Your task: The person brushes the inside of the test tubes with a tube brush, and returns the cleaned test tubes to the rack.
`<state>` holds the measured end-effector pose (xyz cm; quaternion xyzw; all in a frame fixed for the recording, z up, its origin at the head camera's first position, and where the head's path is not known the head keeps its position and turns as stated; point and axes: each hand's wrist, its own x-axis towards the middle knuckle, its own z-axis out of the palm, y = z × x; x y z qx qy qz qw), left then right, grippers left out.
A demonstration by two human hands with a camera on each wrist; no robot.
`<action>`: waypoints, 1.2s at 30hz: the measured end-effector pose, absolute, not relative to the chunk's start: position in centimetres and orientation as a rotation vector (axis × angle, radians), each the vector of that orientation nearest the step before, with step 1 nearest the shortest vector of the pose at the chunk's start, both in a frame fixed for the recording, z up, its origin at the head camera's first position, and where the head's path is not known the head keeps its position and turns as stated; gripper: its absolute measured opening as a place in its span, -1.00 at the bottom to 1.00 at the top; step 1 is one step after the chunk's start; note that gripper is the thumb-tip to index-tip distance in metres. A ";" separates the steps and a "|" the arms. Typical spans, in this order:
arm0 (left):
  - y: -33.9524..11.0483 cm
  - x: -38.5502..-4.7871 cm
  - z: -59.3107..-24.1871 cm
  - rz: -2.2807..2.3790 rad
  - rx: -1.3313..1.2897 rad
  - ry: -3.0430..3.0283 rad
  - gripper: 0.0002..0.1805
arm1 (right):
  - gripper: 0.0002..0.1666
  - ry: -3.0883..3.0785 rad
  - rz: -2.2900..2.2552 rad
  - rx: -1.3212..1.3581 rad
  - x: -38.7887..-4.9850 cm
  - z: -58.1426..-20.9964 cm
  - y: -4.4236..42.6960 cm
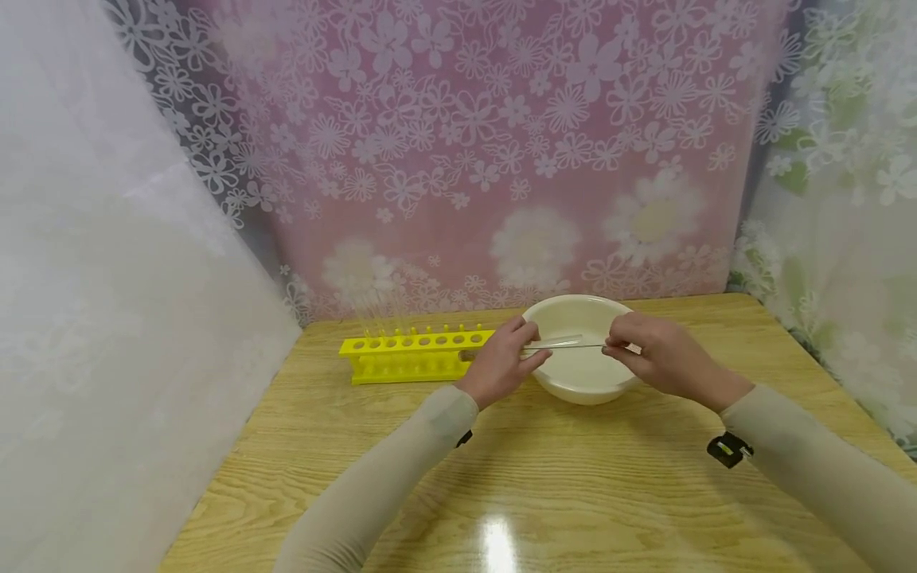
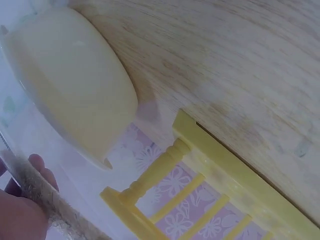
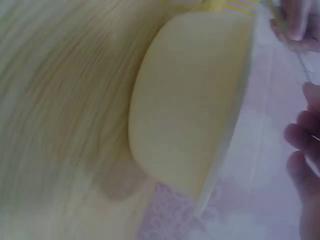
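Observation:
Above the cream bowl (image 1: 583, 390), my left hand (image 1: 501, 362) grips a clear glass test tube (image 1: 566, 341) lying almost level. Brown bristles of a test tube brush (image 1: 469, 356) show left of that hand; in the left wrist view the bristles (image 2: 35, 185) seem to lie inside the glass. My right hand (image 1: 655, 354) pinches the far end of the brush's thin wire handle, over the bowl's right side. Both hands are raised clear of the bowl in the right wrist view, where the right fingers (image 3: 300, 137) are partly cut off.
A yellow test tube rack (image 1: 401, 370) stands left of the bowl, close to my left hand. Several clear tubes (image 1: 380, 314) stand upright at its left end. The wooden table (image 1: 430, 477) ends at a pink flowered curtain (image 1: 444, 199) behind, with pale curtains on both sides.

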<state>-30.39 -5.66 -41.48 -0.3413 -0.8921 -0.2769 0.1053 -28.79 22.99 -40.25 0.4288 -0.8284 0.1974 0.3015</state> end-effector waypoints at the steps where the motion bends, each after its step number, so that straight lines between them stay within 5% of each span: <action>1: -5.7 -30.4 -41.5 -0.804 -1.009 -2.624 -0.80 | -0.84 -2.277 0.631 1.104 -28.7 -40.2 23.0; 15: -5.5 -30.0 -41.5 -0.545 -1.076 -2.553 -0.77 | -0.67 -2.723 2.182 0.453 -29.3 -38.8 22.9; 23: -5.5 -30.1 -41.4 -0.733 -1.008 -2.605 -0.81 | -0.84 -2.478 0.819 0.873 -28.4 -40.5 22.2; 26: -5.6 -30.2 -41.3 -0.786 -0.993 -2.618 -0.80 | -0.72 -2.163 0.403 0.976 -28.5 -40.8 22.1; 29: -5.7 -30.1 -41.3 -0.814 -0.993 -2.617 -0.80 | -0.48 -1.972 0.238 1.030 -28.7 -40.9 22.1; 36: -5.8 -30.1 -41.1 -0.848 -1.010 -2.613 -0.79 | -0.54 -1.803 0.048 1.115 -29.3 -40.5 22.3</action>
